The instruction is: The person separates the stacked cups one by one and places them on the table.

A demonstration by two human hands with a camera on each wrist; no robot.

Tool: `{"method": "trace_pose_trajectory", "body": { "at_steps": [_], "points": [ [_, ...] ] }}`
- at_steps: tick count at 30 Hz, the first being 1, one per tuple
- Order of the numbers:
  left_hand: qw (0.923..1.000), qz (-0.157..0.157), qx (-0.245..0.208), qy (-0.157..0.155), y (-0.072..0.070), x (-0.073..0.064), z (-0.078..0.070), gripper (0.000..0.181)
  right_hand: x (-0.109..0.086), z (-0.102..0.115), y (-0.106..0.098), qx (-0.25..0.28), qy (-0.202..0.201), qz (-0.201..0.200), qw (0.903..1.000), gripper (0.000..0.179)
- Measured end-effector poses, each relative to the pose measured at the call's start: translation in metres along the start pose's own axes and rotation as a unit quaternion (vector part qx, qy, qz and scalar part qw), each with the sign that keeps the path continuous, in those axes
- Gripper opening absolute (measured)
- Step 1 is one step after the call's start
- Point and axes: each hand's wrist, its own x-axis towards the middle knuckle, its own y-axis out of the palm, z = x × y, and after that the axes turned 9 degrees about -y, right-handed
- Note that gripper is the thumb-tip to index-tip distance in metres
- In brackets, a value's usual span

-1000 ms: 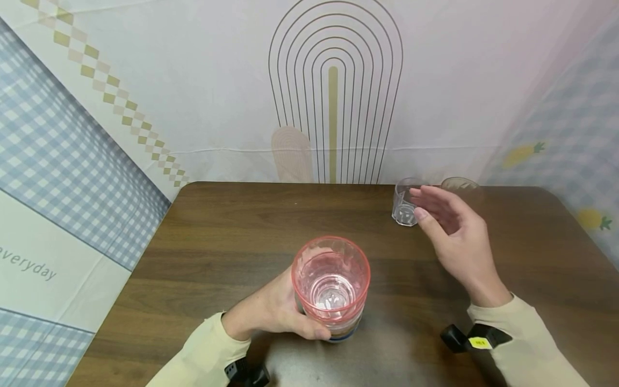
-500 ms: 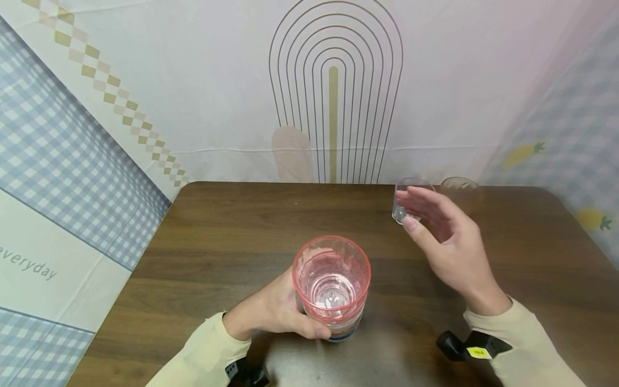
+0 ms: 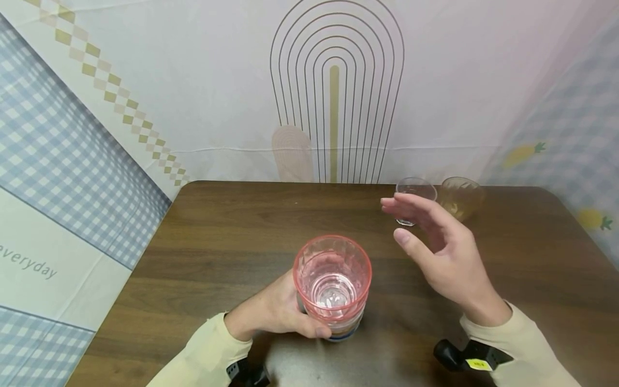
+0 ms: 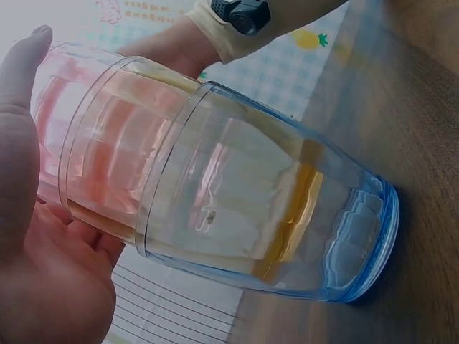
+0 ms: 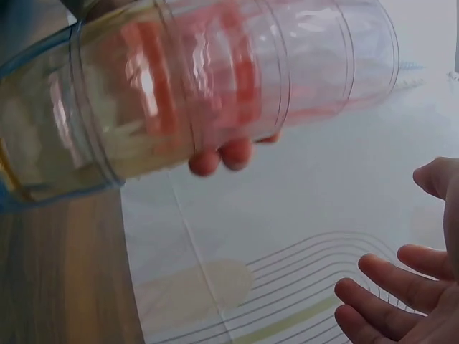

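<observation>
In the head view my left hand (image 3: 285, 309) grips a stack of nested drinking glasses (image 3: 333, 285), with a pink-rimmed one on top. The left wrist view shows the stack from the side: a blue-tinted base (image 4: 366, 244), an amber band above it, then pink layers. That base is right at the tabletop, and the thumb and fingers wrap the upper part. To the right of the stack is my right hand (image 3: 450, 260), thumb and fingers spread apart, holding nothing. It partly covers a clear glass (image 3: 415, 186) behind it in the head view.
An amber glass (image 3: 461, 198) stands beside the clear one at the back right of the brown wooden table (image 3: 232, 226). Behind the table's far edge hangs a white cloth (image 3: 217, 107) printed with arches. Blue checked cloth (image 3: 72, 150) borders the left side.
My right hand has moved left and a little nearer, bringing more of the amber glass into sight. My left hand and the stack stay almost still.
</observation>
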Motion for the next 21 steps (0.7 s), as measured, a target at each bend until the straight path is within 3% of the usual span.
{"method": "trace_pose_trajectory", "body": {
  "at_steps": [7,15,21],
  "points": [
    [0.9999,-0.004,-0.008,-0.010,-0.001,-0.002,0.000,0.093,0.002,0.008,0.010,0.020,-0.057,0.022,0.9979,0.059],
    [0.9999,-0.006,-0.010,-0.011,0.000,-0.001,0.001,0.092,0.003,0.013,0.014,-0.020,-0.048,0.052,0.9973,0.063],
    [1.0000,-0.004,-0.008,-0.002,0.001,0.000,0.001,0.093,0.002,0.015,0.018,-0.011,-0.066,0.069,0.9954,0.062]
  ]
}}
